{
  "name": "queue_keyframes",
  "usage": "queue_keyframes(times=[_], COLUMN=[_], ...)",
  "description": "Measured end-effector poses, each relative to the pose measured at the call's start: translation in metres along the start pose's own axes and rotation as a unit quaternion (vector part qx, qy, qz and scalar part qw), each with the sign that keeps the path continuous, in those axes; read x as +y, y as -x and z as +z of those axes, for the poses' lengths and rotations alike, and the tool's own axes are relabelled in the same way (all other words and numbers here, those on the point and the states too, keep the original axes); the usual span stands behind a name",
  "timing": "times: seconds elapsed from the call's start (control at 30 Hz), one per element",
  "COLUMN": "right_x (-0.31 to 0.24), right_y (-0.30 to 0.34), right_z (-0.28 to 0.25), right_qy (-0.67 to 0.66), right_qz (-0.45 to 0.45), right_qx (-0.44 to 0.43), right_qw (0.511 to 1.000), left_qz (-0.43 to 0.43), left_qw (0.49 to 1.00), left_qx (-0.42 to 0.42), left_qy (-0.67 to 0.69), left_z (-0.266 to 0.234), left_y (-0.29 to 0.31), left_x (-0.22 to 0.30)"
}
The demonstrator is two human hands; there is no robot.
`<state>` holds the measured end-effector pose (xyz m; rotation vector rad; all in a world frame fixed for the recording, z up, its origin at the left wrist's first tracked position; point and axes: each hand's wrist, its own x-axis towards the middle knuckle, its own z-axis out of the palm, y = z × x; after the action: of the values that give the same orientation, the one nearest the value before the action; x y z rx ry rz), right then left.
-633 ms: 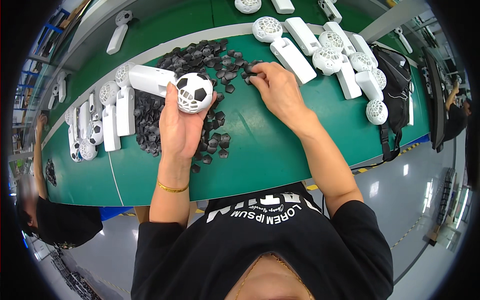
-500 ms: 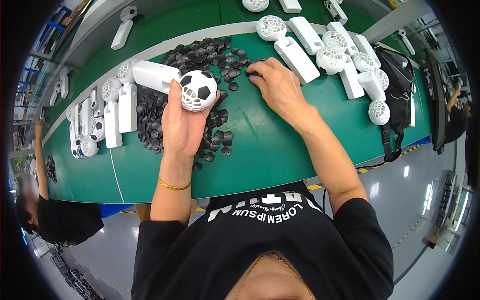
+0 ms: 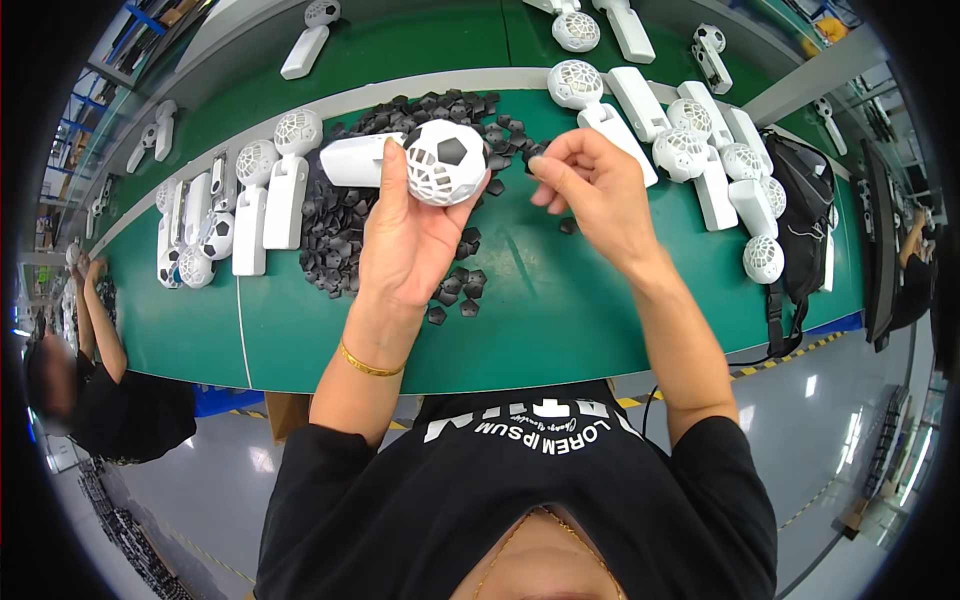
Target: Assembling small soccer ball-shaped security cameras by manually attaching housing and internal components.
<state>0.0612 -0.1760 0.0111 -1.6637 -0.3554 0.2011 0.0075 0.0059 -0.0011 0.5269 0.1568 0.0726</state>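
My left hand (image 3: 415, 240) grips a white handheld fan (image 3: 440, 162) whose round head looks like a football, with black pentagon pieces set in its white grille; its handle points left. My right hand (image 3: 590, 190) is raised just right of the fan head, with a small black pentagon piece (image 3: 534, 153) pinched between thumb and fingertips. Below and behind both hands lies a heap of loose black pentagon pieces (image 3: 340, 235) on the green table (image 3: 560, 310).
Several white fans lie in a row at the left (image 3: 270, 190) and more at the right (image 3: 700, 150). A black bag (image 3: 800, 230) hangs at the table's right end. Another person (image 3: 90, 380) in black sits at the far left.
My right hand has lifted off the heap of black pieces and come toward the fan head with one piece pinched. The left hand still holds the fan, raised slightly.
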Motion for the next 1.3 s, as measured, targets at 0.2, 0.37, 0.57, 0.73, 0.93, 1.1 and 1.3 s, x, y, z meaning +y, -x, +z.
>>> queue_keyframes(times=[0.2,0.37,0.57,0.73,0.93,1.1,1.3], right_x=[-0.002,0.005,0.011,0.001,-0.038,-0.012,-0.014], right_y=[0.021,0.026,0.025,-0.001,-0.012,-0.017,0.010], right_z=[0.052,0.057,0.055,0.016,-0.009,-0.031,-0.027], right_qy=[-0.233,-0.145,-0.082,-0.066,0.051,-0.121,-0.167], right_qz=[-0.167,-0.203,-0.218,-0.224,-0.227,-0.142,-0.037], right_qx=[0.115,0.148,0.190,-0.035,-0.113,-0.058,-0.101], right_qw=[0.951,0.957,0.954,0.972,0.966,0.981,0.980], left_qz=[-0.042,-0.054,-0.060,-0.061,-0.119,-0.218,0.228], left_qw=[0.996,0.995,0.990,0.994,0.981,0.904,0.674], left_qx=[0.016,0.010,-0.027,-0.006,-0.117,-0.269,-0.207], left_qy=[0.075,0.088,0.123,0.085,0.098,-0.250,-0.672], left_z=[0.033,0.046,0.040,0.049,0.053,0.042,0.050], left_y=[0.001,0.007,0.011,0.014,0.010,0.019,0.014], left_x=[-0.013,-0.023,-0.025,-0.020,-0.002,0.033,0.021])
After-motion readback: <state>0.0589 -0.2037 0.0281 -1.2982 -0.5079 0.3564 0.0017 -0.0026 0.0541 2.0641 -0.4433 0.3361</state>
